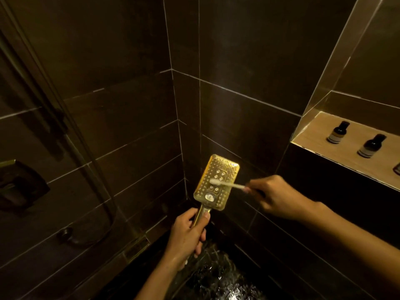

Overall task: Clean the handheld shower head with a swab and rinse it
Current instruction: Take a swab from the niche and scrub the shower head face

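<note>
Shower head (216, 184) (left hand (186, 239) gripping handle) touched by swab (227, 184).

The left hand (187, 237) is reaching up from the bottom edge, fingers and thumb curling round the handle of the shower head (224, 169), while the right hand (279, 198) is extending in from the right, fingertips pinching the swab (229, 185), both forearms bare.

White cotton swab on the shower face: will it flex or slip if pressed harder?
The thin white cotton swab probably flexes, since the right hand pinches only its far end. Its soft tip may skid on the glossy gold rectangular shower head. It is likely very light, being so slender.
</note>
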A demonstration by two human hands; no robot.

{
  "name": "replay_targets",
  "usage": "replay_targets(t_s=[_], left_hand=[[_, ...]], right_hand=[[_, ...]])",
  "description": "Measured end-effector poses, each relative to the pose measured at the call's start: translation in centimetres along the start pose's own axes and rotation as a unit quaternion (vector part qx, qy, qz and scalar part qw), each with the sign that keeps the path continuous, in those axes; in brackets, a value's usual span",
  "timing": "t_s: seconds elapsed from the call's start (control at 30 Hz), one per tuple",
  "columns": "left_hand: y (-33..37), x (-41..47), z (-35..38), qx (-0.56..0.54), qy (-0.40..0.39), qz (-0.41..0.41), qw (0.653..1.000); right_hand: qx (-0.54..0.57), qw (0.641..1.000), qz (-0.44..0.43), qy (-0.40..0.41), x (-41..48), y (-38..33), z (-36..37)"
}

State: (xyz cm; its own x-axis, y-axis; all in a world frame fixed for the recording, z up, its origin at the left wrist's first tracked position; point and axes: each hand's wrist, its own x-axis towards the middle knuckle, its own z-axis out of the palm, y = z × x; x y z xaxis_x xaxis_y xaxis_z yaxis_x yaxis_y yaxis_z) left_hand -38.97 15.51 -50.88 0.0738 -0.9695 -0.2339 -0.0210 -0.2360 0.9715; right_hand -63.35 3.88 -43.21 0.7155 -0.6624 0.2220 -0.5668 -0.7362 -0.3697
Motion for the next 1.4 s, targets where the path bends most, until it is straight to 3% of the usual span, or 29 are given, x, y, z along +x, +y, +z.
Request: replay_targets(t_s=[0.07, 0.2, 0.33, 0.47, 0.6, 0.7, 0.73, 0.83, 0.97, 1.1, 1.27, 1.37, 1.4], left_hand=[[0.0, 0.0, 0.0, -0.001, 0.001, -0.005, 1.0], [0.2, -0.1, 0.2, -0.01, -0.003, -0.008, 1.0], [0.3, -0.2, 0.0, -0.003, -0.007, -0.012, 1.0], [0.4, -0.3, -0.1, -0.009, -0.013, -0.021, 1.0], [0.7, -0.1, -0.1, -0.01, -0.018, -0.031, 0.999], [0.8, -0.1, -0.1, -0.017, -0.025, -0.037, 0.999], [0.8, -0.1, -0.1, -0.02, -0.026, -0.037, 0.999], [0.7, 0.1, -0.1, -0.026, -0.031, -0.043, 0.998], [0.7, 0.1, 0.1, -0.034, -0.038, -0.053, 0.997], [0.5, 0.1, 0.1, -0.048, -0.041, -0.065, 0.996], [0.4, 0.2, 0.2, -0.07, -0.047, -0.075, 0.994], [0.3, 0.4, 0.3, -0.083, -0.048, -0.088, 0.991], [0.3, 0.5, 0.4, -0.087, -0.049, -0.093, 0.991]], right_hand=[[0.002, 0.996, 0.047, 0.072, 0.1, 0.9, -0.8], [0.008, 0.999, -0.012, -0.031, -0.2, -0.3, 0.0], [-0.006, 0.994, 0.066, 0.085, 0.1, 1.1, -0.8], [-0.004, 0.999, -0.016, -0.038, -0.3, -0.2, -0.2], [0.005, 0.996, 0.059, 0.061, 0.0, 1.1, -1.7], [0.002, 1.0, 0.001, -0.029, -0.5, 0.0, -1.0], [-0.001, 1.0, 0.003, -0.026, -0.6, -0.1, -1.0], [-0.004, 0.995, 0.06, 0.084, -0.4, 1.3, -2.0], [0.008, 0.999, -0.02, -0.041, -1.0, 0.2, -0.9], [0.0, 0.994, 0.062, 0.085, -0.5, 1.8, -2.1], [0.013, 0.999, -0.025, -0.044, -1.4, 0.2, -0.4], [0.001, 0.995, 0.052, 0.085, -0.9, 2.0, -1.4], [0.008, 0.994, 0.056, 0.092, -0.9, 2.0, -1.5]])
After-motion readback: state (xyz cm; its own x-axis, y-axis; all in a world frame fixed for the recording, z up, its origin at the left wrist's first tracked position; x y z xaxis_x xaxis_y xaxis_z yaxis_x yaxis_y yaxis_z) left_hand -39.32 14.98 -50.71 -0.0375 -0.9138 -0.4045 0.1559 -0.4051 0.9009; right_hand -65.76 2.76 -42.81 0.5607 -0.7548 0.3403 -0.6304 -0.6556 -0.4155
